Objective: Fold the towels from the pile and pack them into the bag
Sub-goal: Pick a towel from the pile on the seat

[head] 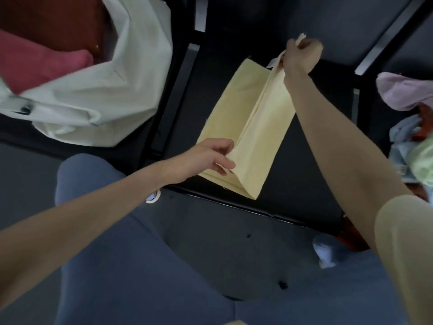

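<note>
So the pale yellow towel (253, 127) is sitting in the middle of the dark table (304, 184), already folded into a long strip running from near-left to far-right; the layers stand up along a centre crease while the outer flaps lie flat on the table. The left hand (210, 158) is at the near end of the towel; its fingers (225, 165) are curled and pinching the folded edge, thumb on top. The right hand (302, 55) is at the far end, lifted a bit off the table; its fingers are closed tight around the gathered corner, which pokes out above the fist; this hand is a little blurred, so finer detail is hard to make out.

The white bag (105, 90) is over on the far left, well apart from the towel; its mouth is open and slumped, with a pink towel (39, 64) and something dark reddish-brown (54, 19) inside it. The pile (412, 127) is at the right edge; a lilac piece on top, then light blue, orange and pale green bits bunched up below it. The person's blue trousers (145, 266) fill the near part of the view; a crumpled whitish scrap (325, 254) lies on the floor near the right leg.
</note>
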Motion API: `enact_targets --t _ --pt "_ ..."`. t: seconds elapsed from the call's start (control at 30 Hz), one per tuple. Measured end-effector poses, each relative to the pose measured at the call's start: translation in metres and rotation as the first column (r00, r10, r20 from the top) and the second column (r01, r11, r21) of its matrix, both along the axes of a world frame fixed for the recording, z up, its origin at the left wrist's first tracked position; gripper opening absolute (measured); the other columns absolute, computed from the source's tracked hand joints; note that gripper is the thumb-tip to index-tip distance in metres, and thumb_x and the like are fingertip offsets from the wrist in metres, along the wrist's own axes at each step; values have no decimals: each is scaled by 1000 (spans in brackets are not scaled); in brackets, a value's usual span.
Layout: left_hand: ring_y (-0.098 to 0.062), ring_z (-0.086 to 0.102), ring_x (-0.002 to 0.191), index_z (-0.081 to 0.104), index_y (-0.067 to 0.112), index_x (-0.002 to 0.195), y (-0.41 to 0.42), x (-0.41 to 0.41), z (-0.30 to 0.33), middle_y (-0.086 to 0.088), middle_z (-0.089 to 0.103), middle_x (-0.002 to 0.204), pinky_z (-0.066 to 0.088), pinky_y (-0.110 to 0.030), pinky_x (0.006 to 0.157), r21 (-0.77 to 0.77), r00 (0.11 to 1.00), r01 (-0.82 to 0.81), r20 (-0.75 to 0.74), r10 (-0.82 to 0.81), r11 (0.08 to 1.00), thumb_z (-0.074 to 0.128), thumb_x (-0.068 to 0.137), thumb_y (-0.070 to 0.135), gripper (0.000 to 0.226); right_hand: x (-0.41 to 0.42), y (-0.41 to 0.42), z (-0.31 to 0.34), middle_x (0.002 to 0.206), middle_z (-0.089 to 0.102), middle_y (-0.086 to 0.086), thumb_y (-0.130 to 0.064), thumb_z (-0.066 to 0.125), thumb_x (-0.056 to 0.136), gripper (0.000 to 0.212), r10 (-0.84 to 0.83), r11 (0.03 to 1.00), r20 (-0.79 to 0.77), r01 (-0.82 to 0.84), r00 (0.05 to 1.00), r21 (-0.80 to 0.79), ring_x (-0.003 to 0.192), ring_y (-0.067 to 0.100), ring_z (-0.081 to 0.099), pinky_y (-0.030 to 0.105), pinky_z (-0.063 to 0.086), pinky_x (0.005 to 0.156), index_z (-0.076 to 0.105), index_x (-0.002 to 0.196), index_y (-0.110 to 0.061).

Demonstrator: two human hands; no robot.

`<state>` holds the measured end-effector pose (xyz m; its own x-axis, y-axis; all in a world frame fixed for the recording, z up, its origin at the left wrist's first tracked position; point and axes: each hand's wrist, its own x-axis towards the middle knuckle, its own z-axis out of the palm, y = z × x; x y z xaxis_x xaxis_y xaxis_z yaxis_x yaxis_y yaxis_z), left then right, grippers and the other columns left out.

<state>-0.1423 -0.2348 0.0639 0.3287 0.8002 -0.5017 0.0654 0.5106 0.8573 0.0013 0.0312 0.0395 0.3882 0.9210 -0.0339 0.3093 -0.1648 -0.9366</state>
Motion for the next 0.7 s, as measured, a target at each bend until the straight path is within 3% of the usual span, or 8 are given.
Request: enact_targets --t 0.1,0.27,0.33,0.4,0.47,0.57,0.6,0.7 --pt "-2 57 56 29 15 65 -1 -22 -13 11 39 56 49 -43 86 -41 997 -69 -26 68 997 56 87 -9 42 -42 -1 -14 75 48 -10 -9 62 86 23 88 996 86 -87 992 -15 67 1 50 7 42 56 43 76 -16" --pt "-20 63 73 37 15 67 -7 -43 -47 0 56 69 51 -35 73 -126 970 -159 -206 131 979 61 89 1 35 -77 0 -57 89 53 -3 -15 58 92 10 136 977 160 -106 978 -183 85 11 59 18 53 69 50 95 -11" --pt "-18 63 67 42 14 72 -10 -48 -55 -2 63 73 48 -28 59 -119 957 -161 -260 125 980 60 90 6 27 -83 0 -67 99 58 -1 -20 56 94 20 157 971 187 -116 970 -210 89 9 57 13 46 70 53 110 -8" --pt "-13 59 55 47 14 76 -12 -53 -61 -4 67 75 41 -21 50 -86 929 -144 -356 105 986 60 90 10 19 -85 -2 -70 105 63 2 -26 57 94 26 173 970 195 -131 965 -207 91 10 59 16 44 72 54 111 -7" --pt "-8 54 48 54 11 81 -14 -57 -64 -4 69 74 42 -19 50 -62 873 -90 -486 49 994 59 88 15 10 -86 -10 -64 96 64 1 -35 62 91 26 177 970 172 -143 969 -197 87 13 63 21 49 73 55 97 -11" --pt "-11 61 64 62 12 86 -16 -57 -63 0 68 75 47 -28 61 -45 715 16 -697 -43 999 61 84 29 17 -79 -25 -62 86 59 -2 -37 63 88 25 222 966 149 -196 964 -168 86 19 65 35 55 80 47 81 -20" --pt "-12 63 70 63 16 84 -16 -57 -62 2 67 75 49 -29 63 -30 661 8 -750 -28 1000 64 82 35 20 -72 -36 -61 90 60 0 -33 61 90 20 251 963 179 -228 951 -143 86 18 63 33 54 81 50 85 -18" --pt "-12 62 74 61 20 86 -18 -53 -59 7 65 79 54 -33 66 92 550 -70 -827 115 993 66 80 51 32 -37 -90 -55 103 58 5 -17 58 91 16 301 953 290 -296 909 -60 79 3 52 9 44 73 55 103 -6"
